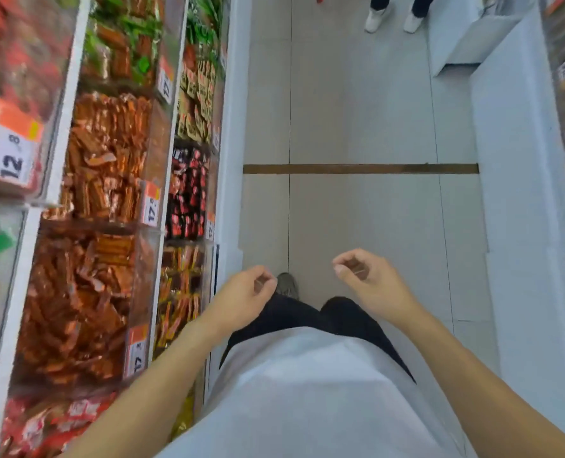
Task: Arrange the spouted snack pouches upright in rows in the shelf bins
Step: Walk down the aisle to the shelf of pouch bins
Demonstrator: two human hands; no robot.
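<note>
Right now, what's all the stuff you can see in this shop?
orange snack packets: two clear bins full, orange-brown, left shelf.
green and orange packets: one bin, upper left shelf.
red and black packets: one bin, lower shelf by the aisle.
price tags: several, orange and white, on bin fronts.
floor: pale grey tiles with one brown strip across.
white shoes: two, another person's, top of the aisle.
left hand: one, loosely curled, holding nothing.
right hand: one, loosely curled, holding nothing.

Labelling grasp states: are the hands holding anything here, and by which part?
Nothing is held. The left hand and right hand hang loosely curled and empty over the aisle floor, apart from the shelf bins.
</note>
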